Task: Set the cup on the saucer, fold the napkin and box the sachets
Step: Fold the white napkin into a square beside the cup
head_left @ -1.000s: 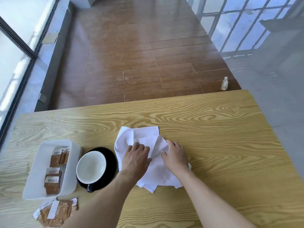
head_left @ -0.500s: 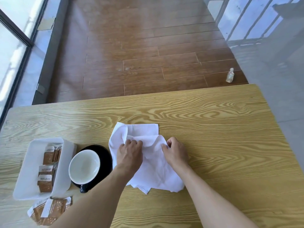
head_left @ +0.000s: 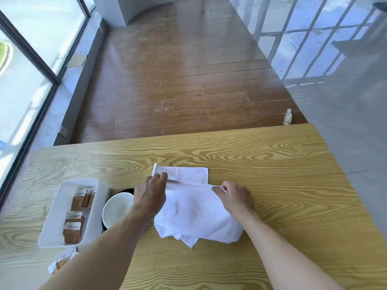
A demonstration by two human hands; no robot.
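Note:
A white cloth napkin (head_left: 194,214) lies rumpled on the wooden table (head_left: 282,176). My left hand (head_left: 150,193) pinches its upper edge at the left, and my right hand (head_left: 236,197) pinches the same edge at the right, stretching it into a straight fold line. A white cup (head_left: 117,210) stands on a black saucer (head_left: 125,191), partly hidden by my left forearm. To the left, a white box (head_left: 62,206) holds several brown sachets (head_left: 77,216). More sachets (head_left: 61,261) lie loose on the table below the box.
Beyond the table's far edge lies a wooden floor with a small clear bottle (head_left: 287,117) standing on it. Glass window frames run along the left side, and grey tiled floor stretches along the right.
Both hands went from pressing the napkin's middle to pinching one edge and pulling it apart into a straight line. The camera view tilted up.

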